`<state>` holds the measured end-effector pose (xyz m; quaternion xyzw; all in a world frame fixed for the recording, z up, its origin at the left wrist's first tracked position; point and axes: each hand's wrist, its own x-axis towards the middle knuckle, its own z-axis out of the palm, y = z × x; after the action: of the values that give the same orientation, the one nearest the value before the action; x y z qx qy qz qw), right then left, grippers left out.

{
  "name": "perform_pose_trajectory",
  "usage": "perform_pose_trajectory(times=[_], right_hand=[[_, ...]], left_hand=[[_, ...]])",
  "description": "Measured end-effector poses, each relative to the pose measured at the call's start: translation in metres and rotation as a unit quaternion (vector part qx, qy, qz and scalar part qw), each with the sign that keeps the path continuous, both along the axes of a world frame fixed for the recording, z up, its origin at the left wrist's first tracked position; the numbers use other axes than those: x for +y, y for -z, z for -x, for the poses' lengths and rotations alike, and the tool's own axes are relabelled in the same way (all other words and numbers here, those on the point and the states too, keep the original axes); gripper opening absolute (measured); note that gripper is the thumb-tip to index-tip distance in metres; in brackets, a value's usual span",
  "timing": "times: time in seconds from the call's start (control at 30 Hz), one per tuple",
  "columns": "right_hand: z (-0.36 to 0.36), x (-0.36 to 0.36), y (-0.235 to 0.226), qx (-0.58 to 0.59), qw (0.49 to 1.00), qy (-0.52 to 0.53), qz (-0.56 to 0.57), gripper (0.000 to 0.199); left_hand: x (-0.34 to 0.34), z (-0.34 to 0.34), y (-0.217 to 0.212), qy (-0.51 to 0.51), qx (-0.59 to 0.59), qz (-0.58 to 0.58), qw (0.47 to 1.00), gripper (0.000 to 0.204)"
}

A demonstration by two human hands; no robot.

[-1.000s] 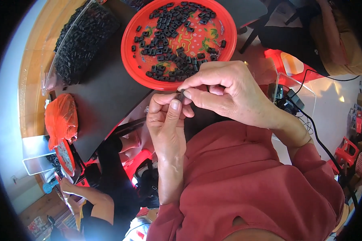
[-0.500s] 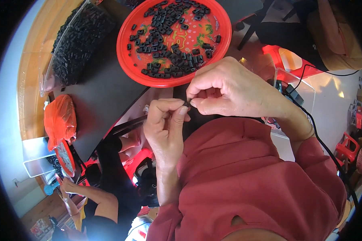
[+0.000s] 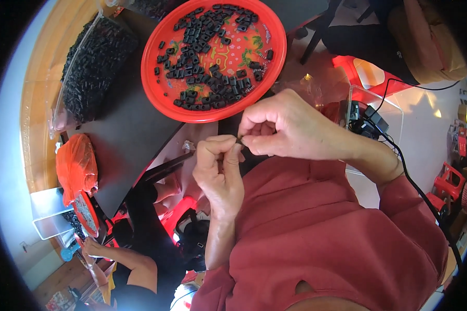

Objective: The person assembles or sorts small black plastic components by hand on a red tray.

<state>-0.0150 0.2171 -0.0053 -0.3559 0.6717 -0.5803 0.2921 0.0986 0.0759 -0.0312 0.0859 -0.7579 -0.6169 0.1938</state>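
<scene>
My left hand and my right hand meet fingertip to fingertip just off the near edge of a round red tray. Pinched between both thumbs and forefingers is a small black piece, mostly covered by the fingers, so its exact shape cannot be made out. Several small black blocks with holes in them lie on the patterned tray, some in rows and others in a loose heap.
A clear bin of black parts stands on the dark table at the left, near an orange-red bag. Another person's arm reaches toward a smaller red tray. A black cable runs down past my right arm.
The view has shifted slightly, so the tray appears lower and further left. My hands stay together on the small black piece, the left one a little closer under the right.
</scene>
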Motion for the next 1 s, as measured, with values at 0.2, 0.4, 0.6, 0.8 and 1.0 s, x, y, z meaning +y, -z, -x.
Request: perform_pose_trajectory(times=[0.2, 0.4, 0.6, 0.8, 1.0], right_hand=[[-0.02, 0.007, 0.008, -0.059, 0.998, 0.037, 0.01, 0.011], [-0.026, 0.009, 0.024, -0.116, 0.991, 0.066, 0.003, 0.009], [-0.006, 0.014, 0.023, -0.201, 0.98, 0.011, 0.004, 0.007], [0.005, 0.023, 0.036, -0.254, 0.965, -0.059, -0.002, 0.009], [-0.008, 0.023, 0.048, -0.298, 0.952, -0.061, 0.019, 0.013]], left_hand=[[0.01, -0.005, 0.007, 0.014, 0.0, -0.114, 0.993, 0.005], [0.012, -0.003, 0.019, 0.018, -0.023, -0.072, 0.997, 0.005], [0.004, -0.003, 0.022, 0.043, -0.025, -0.083, 0.995, 0.006], [0.01, -0.003, 0.023, 0.09, -0.003, -0.119, 0.989, 0.009], [0.005, -0.01, 0.032, 0.126, -0.064, -0.166, 0.976, 0.008]])
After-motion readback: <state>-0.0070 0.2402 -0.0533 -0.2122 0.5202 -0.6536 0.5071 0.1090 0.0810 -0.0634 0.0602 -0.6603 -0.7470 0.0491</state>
